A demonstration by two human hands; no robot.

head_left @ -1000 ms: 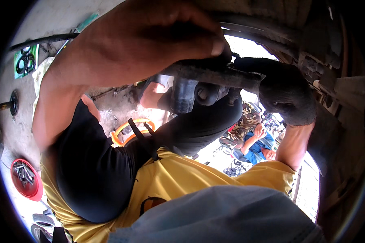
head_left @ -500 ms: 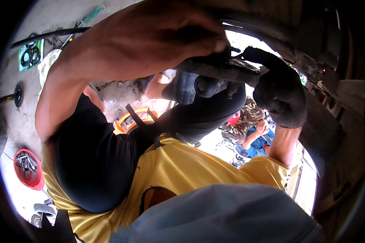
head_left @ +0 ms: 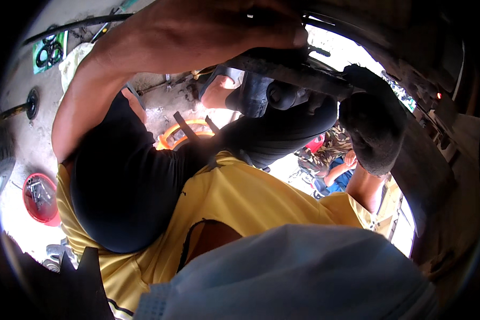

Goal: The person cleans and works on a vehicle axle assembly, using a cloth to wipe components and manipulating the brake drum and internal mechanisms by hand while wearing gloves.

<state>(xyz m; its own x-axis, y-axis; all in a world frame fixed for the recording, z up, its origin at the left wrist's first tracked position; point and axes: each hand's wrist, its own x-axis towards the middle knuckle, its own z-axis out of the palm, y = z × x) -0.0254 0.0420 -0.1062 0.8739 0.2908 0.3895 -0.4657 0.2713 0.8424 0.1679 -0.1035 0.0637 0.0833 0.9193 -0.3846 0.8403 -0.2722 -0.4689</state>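
Observation:
Overhead is a dark, greasy metal part: a flat plate [head_left: 290,76] with a cylindrical housing [head_left: 255,96] and a round boss below it. My bare left hand [head_left: 250,34] reaches across the top, knuckles bent and thumb tip over the plate. Deep shadow hides its other fingers and whatever they grip. A short thin rod [head_left: 319,52] sticks out beside that thumb. My right hand [head_left: 372,125], in a black glove, is bent around the plate's right end, one finger hooked above it. Whether the glove presses on the metal is too dark to see.
Dark vehicle structure [head_left: 437,176] closes in at the right. Below lie an orange ring-shaped object [head_left: 168,140], a red bowl [head_left: 41,198] of metal pieces, a flanged shaft [head_left: 32,104] and black rings on a green sheet [head_left: 49,52]. Another person in camouflage [head_left: 336,140] sits beyond my leg.
The whole view has shifted, so the floor things sit higher and slightly right. My right gloved finger has drawn back from the thin rod, toward the plate's right end.

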